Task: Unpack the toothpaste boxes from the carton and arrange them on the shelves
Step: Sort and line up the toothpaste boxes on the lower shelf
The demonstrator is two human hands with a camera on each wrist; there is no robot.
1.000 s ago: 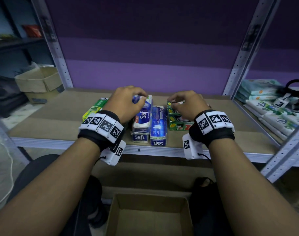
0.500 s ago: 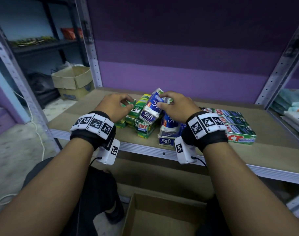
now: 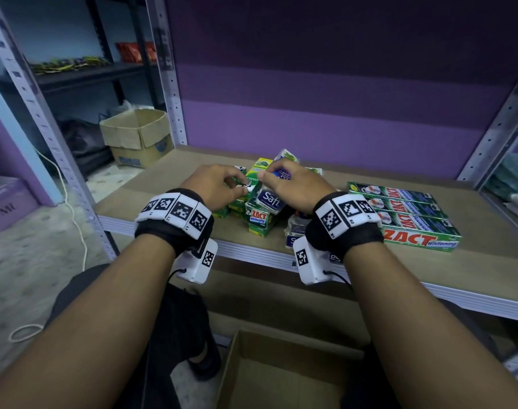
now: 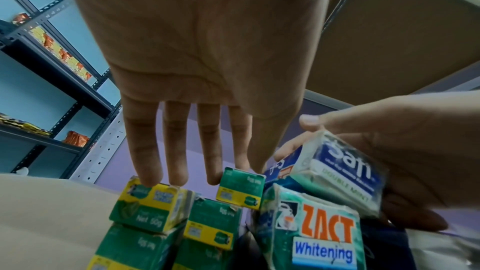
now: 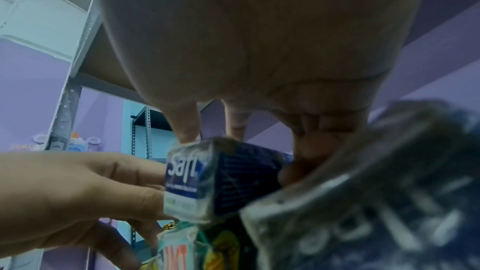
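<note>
Toothpaste boxes are heaped on the wooden shelf (image 3: 175, 184). My right hand (image 3: 290, 187) grips a blue Safi box (image 3: 271, 199) (image 4: 345, 174) (image 5: 192, 180), held tilted over a green Zact Whitening box (image 3: 259, 218) (image 4: 311, 231). My left hand (image 3: 216, 187) reaches down onto small green and yellow boxes (image 4: 148, 202); its thumb and forefinger pinch the top of one small green box (image 4: 241, 186). More blue Safi boxes (image 3: 296, 228) lie partly hidden under my right wrist. The open carton (image 3: 281, 379) sits on the floor below.
Three long Zact boxes (image 3: 405, 214) lie side by side on the shelf's right part. Metal uprights (image 3: 169, 69) frame the bay. Another cardboard box (image 3: 136, 134) and a white cable (image 3: 72, 208) lie on the floor at left.
My right hand has picked up a blue Safi box and carried it left over the green pile. My left hand has shifted onto the small green boxes.
</note>
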